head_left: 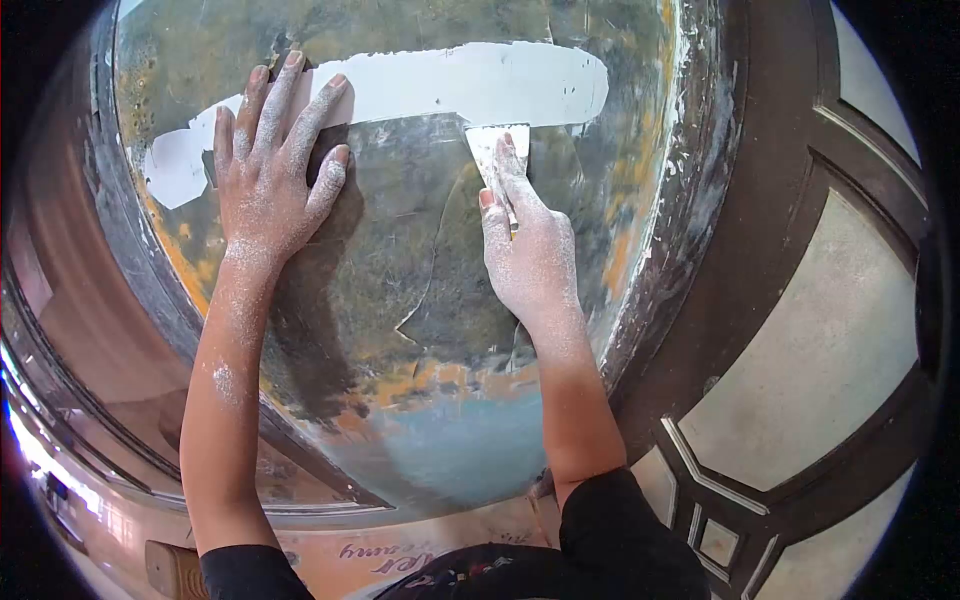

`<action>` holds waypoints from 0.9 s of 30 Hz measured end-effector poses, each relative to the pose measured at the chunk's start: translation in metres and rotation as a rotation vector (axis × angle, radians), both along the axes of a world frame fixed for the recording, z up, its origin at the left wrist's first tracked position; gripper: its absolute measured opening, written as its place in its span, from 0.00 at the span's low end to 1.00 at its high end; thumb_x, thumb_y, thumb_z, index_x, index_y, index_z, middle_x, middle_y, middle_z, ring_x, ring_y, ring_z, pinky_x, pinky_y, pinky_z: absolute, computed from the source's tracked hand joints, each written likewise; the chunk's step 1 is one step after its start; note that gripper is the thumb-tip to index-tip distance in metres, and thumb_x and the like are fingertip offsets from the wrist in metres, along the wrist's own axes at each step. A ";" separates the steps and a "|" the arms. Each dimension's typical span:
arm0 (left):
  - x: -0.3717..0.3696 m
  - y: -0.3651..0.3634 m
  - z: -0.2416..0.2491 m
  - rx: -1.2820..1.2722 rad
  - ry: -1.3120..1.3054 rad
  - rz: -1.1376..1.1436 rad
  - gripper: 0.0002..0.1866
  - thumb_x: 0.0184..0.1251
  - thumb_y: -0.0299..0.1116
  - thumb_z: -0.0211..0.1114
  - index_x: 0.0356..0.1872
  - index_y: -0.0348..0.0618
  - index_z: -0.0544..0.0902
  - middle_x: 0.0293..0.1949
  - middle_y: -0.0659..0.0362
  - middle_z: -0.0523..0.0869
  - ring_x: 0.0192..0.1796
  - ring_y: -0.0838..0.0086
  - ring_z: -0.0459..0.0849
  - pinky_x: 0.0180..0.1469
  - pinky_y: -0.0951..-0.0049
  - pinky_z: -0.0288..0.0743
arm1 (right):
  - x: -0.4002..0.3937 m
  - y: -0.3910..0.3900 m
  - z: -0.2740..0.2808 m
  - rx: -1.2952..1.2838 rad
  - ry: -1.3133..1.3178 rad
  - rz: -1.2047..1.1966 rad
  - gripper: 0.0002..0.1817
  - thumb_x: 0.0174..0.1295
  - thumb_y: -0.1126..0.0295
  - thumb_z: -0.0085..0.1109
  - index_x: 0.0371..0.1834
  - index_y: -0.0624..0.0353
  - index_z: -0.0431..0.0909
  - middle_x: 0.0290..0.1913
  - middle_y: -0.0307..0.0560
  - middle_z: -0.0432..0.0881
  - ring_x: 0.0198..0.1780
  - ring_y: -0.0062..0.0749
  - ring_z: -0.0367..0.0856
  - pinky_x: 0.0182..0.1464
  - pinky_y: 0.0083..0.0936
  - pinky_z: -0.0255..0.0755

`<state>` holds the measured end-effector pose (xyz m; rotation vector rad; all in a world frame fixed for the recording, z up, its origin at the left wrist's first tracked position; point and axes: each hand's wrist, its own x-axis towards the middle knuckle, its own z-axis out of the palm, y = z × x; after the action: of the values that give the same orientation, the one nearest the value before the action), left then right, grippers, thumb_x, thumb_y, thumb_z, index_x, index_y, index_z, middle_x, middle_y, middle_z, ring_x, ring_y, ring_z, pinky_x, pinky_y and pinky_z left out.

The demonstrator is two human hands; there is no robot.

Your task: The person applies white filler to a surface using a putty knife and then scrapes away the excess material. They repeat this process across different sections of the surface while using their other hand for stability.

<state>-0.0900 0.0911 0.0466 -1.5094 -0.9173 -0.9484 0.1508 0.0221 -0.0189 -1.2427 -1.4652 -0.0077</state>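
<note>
My right hand [532, 250], dusted with white powder, grips a putty knife [487, 147] whose wide blade meets the lower edge of a white band of filler [440, 85]. The index finger presses along the blade, and the handle is mostly hidden in the palm. To the left, my left hand [268, 170] lies with fingers spread over the left part of the band and the dark surface below it. White powder covers its back too. Both hands are on a mottled grey-green panel [390, 230] with orange patches and a thin crack-like line.
A dark wooden frame with pale panels [810, 330] borders the right side. Pale blue paint [450, 450] covers the panel's near end. Below lies a surface with lettering [390, 560], and a brown object [172, 568] stands at lower left.
</note>
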 end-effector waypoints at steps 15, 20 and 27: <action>0.001 -0.002 0.000 -0.001 0.007 -0.016 0.30 0.71 0.52 0.58 0.75 0.72 0.71 0.82 0.63 0.60 0.83 0.58 0.53 0.82 0.41 0.45 | -0.009 0.006 -0.002 0.039 -0.070 -0.032 0.33 0.76 0.66 0.50 0.83 0.53 0.55 0.35 0.67 0.86 0.40 0.60 0.87 0.46 0.49 0.79; 0.002 -0.003 0.000 -0.016 0.002 -0.009 0.30 0.73 0.52 0.57 0.76 0.72 0.70 0.82 0.63 0.59 0.84 0.58 0.53 0.82 0.41 0.44 | -0.014 0.008 -0.002 0.058 0.009 -0.010 0.32 0.76 0.65 0.50 0.82 0.51 0.56 0.35 0.67 0.85 0.39 0.60 0.87 0.46 0.50 0.78; 0.002 -0.003 0.000 -0.005 0.011 -0.026 0.30 0.73 0.52 0.58 0.76 0.73 0.69 0.82 0.63 0.58 0.83 0.57 0.53 0.82 0.40 0.45 | -0.023 -0.002 0.004 -0.021 0.063 -0.010 0.32 0.77 0.64 0.50 0.83 0.51 0.55 0.31 0.67 0.85 0.36 0.59 0.87 0.42 0.47 0.79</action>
<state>-0.0884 0.0881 0.0467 -1.5324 -0.8946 -0.9558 0.1276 0.0199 -0.0148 -1.2565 -1.4085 0.0403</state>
